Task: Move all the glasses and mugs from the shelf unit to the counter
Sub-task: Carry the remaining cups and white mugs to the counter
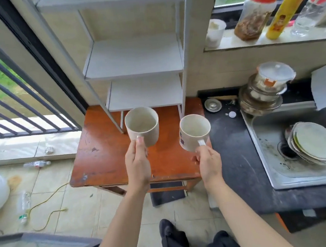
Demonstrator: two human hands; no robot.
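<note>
My left hand (138, 165) grips the handle of a plain cream mug (142, 125), held upright above the wooden table (105, 158). My right hand (208, 163) grips the handle of a second cream mug (193, 131) with blue print on its side, held upright over the table's right edge beside the dark counter (233, 156). Both mugs look empty inside. The white shelf unit (134, 60) stands on the table behind them, and its visible shelves hold nothing.
A steel sink (277, 164) with stacked plates (315, 143) is set into the counter on the right. Stacked lidded bowls (264, 91) and a small metal lid (212, 104) sit at the counter's back. Jars and bottles line the windowsill (240, 43). Bottles and a yellow cable lie on the floor.
</note>
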